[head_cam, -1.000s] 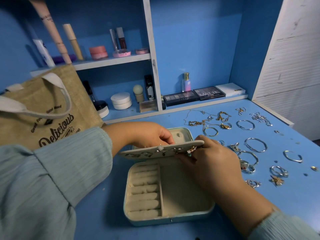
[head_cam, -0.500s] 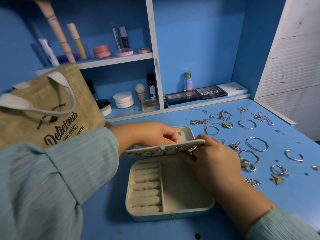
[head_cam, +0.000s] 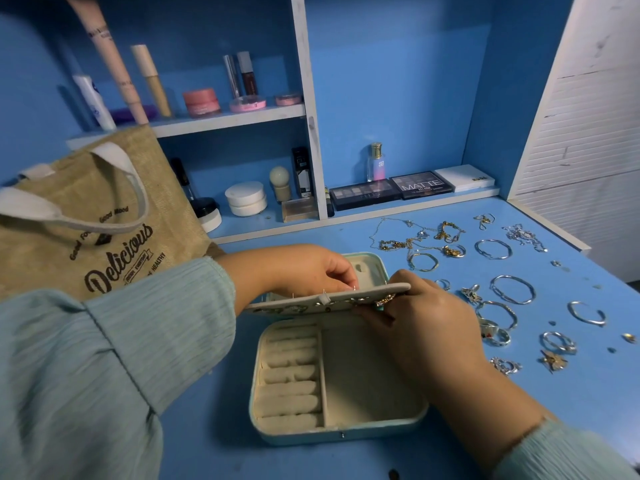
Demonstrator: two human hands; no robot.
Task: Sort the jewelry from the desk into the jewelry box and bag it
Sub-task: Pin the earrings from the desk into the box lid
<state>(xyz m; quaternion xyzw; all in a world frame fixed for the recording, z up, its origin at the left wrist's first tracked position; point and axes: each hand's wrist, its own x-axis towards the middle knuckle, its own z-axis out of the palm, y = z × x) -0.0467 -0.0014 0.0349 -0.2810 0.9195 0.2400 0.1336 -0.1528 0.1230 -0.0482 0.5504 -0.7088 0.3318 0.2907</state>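
Little has changed: both hands stay at the earring panel [head_cam: 329, 301], left hand [head_cam: 304, 270] pinching behind, right hand [head_cam: 426, 317] gripping its edge; the jewelry [head_cam: 512, 289] still waits on the table [head_cam: 588, 393].

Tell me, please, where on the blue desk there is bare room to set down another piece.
Bare desk shows between the open pale-green jewelry box and the tan burlap tote bag, and along the near edge. Right of the box it is crowded with silver bangles and rings.
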